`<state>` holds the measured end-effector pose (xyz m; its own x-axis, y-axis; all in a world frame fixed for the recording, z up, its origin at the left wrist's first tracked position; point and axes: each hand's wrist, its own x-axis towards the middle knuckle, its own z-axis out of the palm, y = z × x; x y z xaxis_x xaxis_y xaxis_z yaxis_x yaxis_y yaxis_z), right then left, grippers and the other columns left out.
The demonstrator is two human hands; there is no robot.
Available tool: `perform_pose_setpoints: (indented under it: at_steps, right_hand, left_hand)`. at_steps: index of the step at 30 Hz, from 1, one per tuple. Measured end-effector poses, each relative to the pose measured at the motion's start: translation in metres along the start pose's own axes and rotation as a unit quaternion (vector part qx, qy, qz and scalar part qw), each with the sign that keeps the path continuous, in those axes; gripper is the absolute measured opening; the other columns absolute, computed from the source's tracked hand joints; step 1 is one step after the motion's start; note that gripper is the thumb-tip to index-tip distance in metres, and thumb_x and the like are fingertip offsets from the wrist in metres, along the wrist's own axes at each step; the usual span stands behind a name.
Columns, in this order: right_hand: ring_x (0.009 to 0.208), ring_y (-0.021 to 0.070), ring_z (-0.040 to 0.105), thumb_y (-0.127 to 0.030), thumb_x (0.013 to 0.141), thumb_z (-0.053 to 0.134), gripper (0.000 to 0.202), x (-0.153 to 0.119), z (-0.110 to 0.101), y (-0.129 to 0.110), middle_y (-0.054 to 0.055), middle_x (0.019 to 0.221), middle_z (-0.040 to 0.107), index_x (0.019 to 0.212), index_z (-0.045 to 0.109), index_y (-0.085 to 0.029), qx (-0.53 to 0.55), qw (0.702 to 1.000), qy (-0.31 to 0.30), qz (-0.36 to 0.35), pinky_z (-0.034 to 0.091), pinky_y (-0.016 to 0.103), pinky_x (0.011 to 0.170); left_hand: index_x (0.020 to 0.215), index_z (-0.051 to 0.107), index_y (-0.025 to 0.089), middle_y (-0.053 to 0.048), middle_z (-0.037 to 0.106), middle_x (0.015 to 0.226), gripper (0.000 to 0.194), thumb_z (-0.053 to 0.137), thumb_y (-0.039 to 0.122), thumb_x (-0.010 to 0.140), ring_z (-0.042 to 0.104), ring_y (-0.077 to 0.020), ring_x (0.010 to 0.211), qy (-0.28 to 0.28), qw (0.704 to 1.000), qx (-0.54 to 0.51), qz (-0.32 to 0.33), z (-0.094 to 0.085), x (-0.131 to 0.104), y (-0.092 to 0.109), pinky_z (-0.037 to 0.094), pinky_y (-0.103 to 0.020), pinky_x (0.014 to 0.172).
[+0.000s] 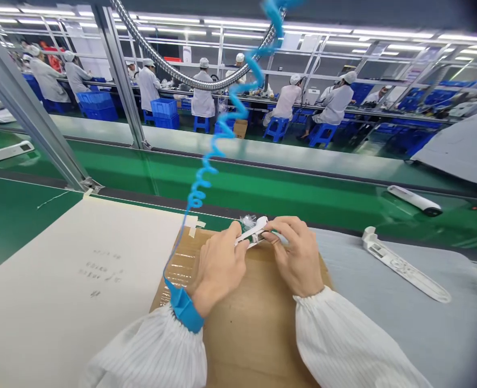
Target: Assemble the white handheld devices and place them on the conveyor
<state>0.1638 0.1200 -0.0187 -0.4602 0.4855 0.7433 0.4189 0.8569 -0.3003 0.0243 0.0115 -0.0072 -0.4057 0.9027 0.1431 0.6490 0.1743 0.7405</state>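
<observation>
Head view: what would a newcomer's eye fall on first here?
Most likely the bright blue coiled cord, dropping from the top edge to the blue wristband on the left arm. Next, near the centre, the left hand and right hand hold a white part over brown cardboard. Beyond them, a glossy green strip crosses the picture, with people in white coats in the background.

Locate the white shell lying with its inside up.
In the head view, the white shell lies on the pale sheet, right of the right hand and below the white device.
</observation>
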Motion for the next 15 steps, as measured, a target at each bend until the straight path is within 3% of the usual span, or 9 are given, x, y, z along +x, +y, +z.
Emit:
perform_pose_setpoints:
  at_steps: [3,5,9,12,15]
  right_hand:
    - [0.079,0.0195,0.056,-0.016,0.095,0.06,0.014,0.0,-0.004,0.001,0.0,0.091,0.071,0.086,0.065,-0.026,-0.092,0.995,-0.015,-0.042,0.032,0.039,0.077]
    - [0.079,0.0194,0.055,-0.015,0.096,0.057,0.018,-0.002,-0.004,-0.001,-0.001,0.088,0.071,0.082,0.063,-0.025,-0.092,0.995,-0.025,-0.029,0.031,0.039,0.077]
    - [0.075,0.0187,0.054,-0.027,0.095,0.058,0.019,-0.008,0.0,-0.006,0.001,0.082,0.064,0.077,0.06,-0.023,0.06,0.989,-0.048,0.123,0.035,0.036,0.071]
    - [0.07,0.0171,0.053,-0.041,0.09,0.063,0.021,-0.011,0.004,-0.011,0.001,0.082,0.063,0.081,0.064,-0.023,0.213,0.932,-0.056,0.289,0.039,0.033,0.066]
    - [0.077,0.0174,0.054,-0.051,0.084,0.069,0.029,-0.012,0.007,-0.018,0.001,0.085,0.065,0.085,0.068,-0.022,0.338,0.86,-0.045,0.38,0.041,0.032,0.073]
  left_hand:
    - [0.081,0.041,0.024,0.003,0.052,0.068,0.015,0.049,0.028,0.092,0.046,-0.0176,0.063,-0.03,0.999,-0.015,-0.009,-0.002,0.0,0.001,0.023,-0.029,0.062]
    - [0.08,0.041,0.024,0.002,0.053,0.067,0.016,0.05,0.029,0.092,0.046,-0.0171,0.063,-0.037,0.997,-0.05,-0.044,-0.001,0.003,-0.001,0.025,-0.029,0.061]
    - [0.082,0.042,0.024,0.003,0.057,0.064,0.02,0.049,0.038,0.094,0.051,-0.0159,0.059,-0.035,0.974,-0.196,-0.11,0.003,0.007,-0.007,0.032,-0.027,0.059]
    - [0.086,0.042,0.023,0.002,0.061,0.065,0.02,0.051,0.039,0.094,0.057,-0.0158,0.062,-0.044,0.949,-0.289,-0.116,0.004,0.007,-0.006,0.04,-0.028,0.063]
    - [0.086,0.04,0.023,0.001,0.064,0.071,0.018,0.053,0.034,0.093,0.059,-0.0163,0.068,-0.041,0.959,-0.263,-0.097,0.005,0.002,0.001,0.041,-0.028,0.066]
